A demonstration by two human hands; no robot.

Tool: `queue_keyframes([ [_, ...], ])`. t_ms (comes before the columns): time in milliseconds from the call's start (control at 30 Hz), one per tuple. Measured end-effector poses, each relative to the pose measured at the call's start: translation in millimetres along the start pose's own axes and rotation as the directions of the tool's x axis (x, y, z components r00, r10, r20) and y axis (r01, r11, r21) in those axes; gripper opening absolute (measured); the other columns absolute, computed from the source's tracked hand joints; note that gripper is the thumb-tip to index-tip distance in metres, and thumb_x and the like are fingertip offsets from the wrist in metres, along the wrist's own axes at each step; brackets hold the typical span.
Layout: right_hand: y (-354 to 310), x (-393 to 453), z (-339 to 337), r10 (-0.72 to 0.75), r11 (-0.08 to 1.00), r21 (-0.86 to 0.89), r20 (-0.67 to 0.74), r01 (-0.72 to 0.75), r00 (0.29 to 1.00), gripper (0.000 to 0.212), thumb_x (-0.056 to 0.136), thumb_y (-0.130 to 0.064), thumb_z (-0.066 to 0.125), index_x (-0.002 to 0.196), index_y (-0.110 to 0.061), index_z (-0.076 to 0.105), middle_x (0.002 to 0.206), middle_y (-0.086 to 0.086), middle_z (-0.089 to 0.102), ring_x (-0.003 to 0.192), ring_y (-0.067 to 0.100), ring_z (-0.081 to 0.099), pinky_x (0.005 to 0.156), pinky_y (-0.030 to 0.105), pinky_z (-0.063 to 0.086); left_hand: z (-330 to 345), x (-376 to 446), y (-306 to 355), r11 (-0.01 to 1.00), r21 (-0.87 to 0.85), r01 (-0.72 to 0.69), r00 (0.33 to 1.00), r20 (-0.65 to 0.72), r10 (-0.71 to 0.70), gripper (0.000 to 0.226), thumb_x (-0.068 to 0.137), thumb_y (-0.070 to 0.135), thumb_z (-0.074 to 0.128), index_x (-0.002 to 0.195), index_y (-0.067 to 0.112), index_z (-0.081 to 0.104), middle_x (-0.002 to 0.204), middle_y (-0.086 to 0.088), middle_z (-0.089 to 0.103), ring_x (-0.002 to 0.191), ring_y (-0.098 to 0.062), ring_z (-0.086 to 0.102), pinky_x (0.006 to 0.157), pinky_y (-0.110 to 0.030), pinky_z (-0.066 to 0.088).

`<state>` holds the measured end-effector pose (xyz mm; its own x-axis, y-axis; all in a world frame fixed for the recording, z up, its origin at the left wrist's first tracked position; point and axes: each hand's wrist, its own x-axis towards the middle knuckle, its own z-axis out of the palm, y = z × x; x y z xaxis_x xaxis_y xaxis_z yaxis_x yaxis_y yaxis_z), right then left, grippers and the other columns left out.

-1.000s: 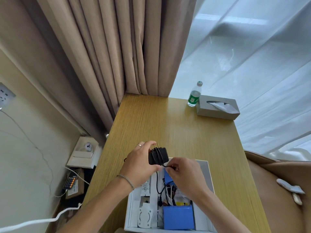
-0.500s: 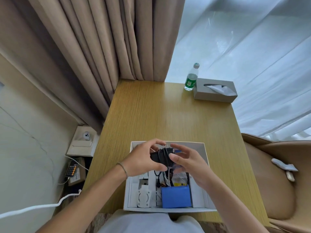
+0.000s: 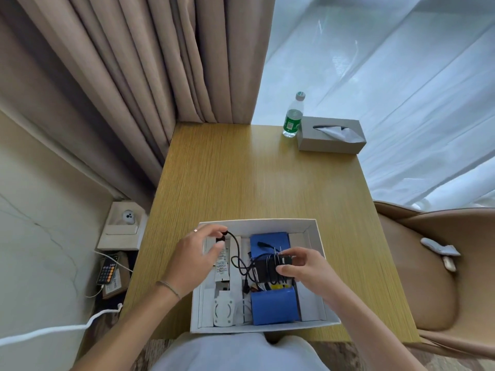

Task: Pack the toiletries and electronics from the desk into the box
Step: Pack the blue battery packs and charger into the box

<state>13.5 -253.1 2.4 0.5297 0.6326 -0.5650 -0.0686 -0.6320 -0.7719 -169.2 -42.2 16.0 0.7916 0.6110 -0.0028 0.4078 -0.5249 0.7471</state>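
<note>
Now the light wooden desk is bare apart from a grey rectangular tissue box and a clear green-labelled plastic water bottle at its far right corner, well apart from the work. Nearer, the open white cardboard box has come fully into sight with both hands lowered inside it; half a second ago they held the load above it. The right hand grips the black cable-wound power adapter, set down over the blue rectangular packs, so this item looks nearly packed. The left hand pinches the adapter's loose black cable end over the left compartment; that slack still needs tucking in. White packets already inside crowd that side.
</note>
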Motion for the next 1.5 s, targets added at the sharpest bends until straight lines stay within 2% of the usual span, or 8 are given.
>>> queue_keyframes([
  [300,28,15,21,-0.038,0.919,-0.394,-0.038,0.020,0.999,0.049,0.080,-0.030,0.083,0.125,-0.029,0.066,0.097,-0.016,0.070,0.079,0.000,0.066,0.066,0.014,0.048,-4,-18,-21,0.997,-0.013,0.070,0.989,-0.128,-0.071,0.025,0.093,0.010,0.063,0.111,0.026,0.070,0.104,0.013,0.067,0.104,-0.004,0.061,0.089,-0.029,0.053],
  [533,36,17,33,-0.179,0.776,-0.629,-0.150,0.046,0.973,0.039,0.090,-0.030,0.074,0.127,-0.026,0.063,0.109,-0.006,0.074,0.093,0.014,0.067,0.079,0.028,0.056,-1,-26,-25,0.994,-0.053,0.100,0.986,-0.131,-0.106,0.029,0.093,0.007,0.063,0.111,0.028,0.069,0.107,0.018,0.064,0.107,-0.004,0.060,0.090,-0.022,0.050],
  [700,34,10,30,-0.269,0.702,-0.708,-0.163,0.077,0.949,0.038,0.091,-0.029,0.071,0.128,-0.025,0.063,0.103,-0.007,0.072,0.090,0.015,0.065,0.077,0.027,0.053,0,-31,-27,0.984,-0.118,0.134,0.972,-0.178,-0.153,0.027,0.092,0.008,0.065,0.109,0.029,0.066,0.103,0.015,0.065,0.099,-0.002,0.062,0.082,-0.018,0.051],
  [800,26,0,19,-0.408,0.693,-0.707,-0.223,0.142,0.885,0.010,0.092,-0.033,0.071,0.098,-0.027,0.069,0.081,-0.017,0.062,0.068,0.001,0.054,0.061,0.012,0.039,-1,-38,-31,0.977,-0.069,0.203,0.949,-0.231,-0.213,0.016,0.086,0.019,0.072,0.092,0.029,0.061,0.086,0.012,0.065,0.081,-0.005,0.063,0.067,-0.021,0.052],
  [933,21,-10,-8,-0.461,0.726,-0.677,-0.352,0.119,0.815,0.034,0.091,-0.037,0.070,0.066,-0.025,0.049,0.053,-0.014,0.046,0.046,0.000,0.037,0.046,0.015,0.027,3,-45,-40,0.935,0.080,0.345,0.938,-0.073,-0.340,0.035,0.085,0.040,0.070,0.063,0.023,0.050,0.051,0.008,0.050,0.046,-0.012,0.044,0.045,-0.025,0.036],
  [1033,26,-14,-24,-0.414,0.814,-0.568,-0.414,0.125,0.811,0.045,0.087,-0.030,0.076,0.062,-0.022,0.040,0.050,-0.010,0.039,0.045,0.007,0.030,0.046,0.023,0.029,10,-47,-39,0.908,0.186,0.376,0.924,0.004,-0.383,0.050,0.087,0.050,0.065,0.056,0.019,0.041,0.046,0.009,0.034,0.042,-0.011,0.028,0.045,-0.023,0.023],
  [1233,42,-12,-30,-0.245,0.935,-0.348,-0.472,0.077,0.847,0.054,0.083,-0.019,0.081,0.061,-0.021,0.032,0.053,-0.006,0.032,0.051,0.012,0.026,0.050,0.028,0.026,20,-46,-35,0.869,0.249,0.427,0.898,-0.004,-0.440,0.054,0.091,0.047,0.062,0.054,0.020,0.034,0.048,0.007,0.027,0.044,-0.013,0.024,0.047,-0.023,0.019],
  [1500,54,7,-38,-0.058,0.987,-0.164,-0.346,0.001,0.937,0.033,0.081,0.004,0.062,0.059,-0.009,0.040,0.054,0.002,0.037,0.052,0.016,0.031,0.051,0.028,0.027,28,-42,-30,0.872,0.077,0.484,0.875,-0.047,-0.482,0.054,0.096,0.017,0.062,0.052,0.021,0.030,0.043,0.014,0.021,0.040,-0.005,0.018,0.043,-0.020,0.017],
])
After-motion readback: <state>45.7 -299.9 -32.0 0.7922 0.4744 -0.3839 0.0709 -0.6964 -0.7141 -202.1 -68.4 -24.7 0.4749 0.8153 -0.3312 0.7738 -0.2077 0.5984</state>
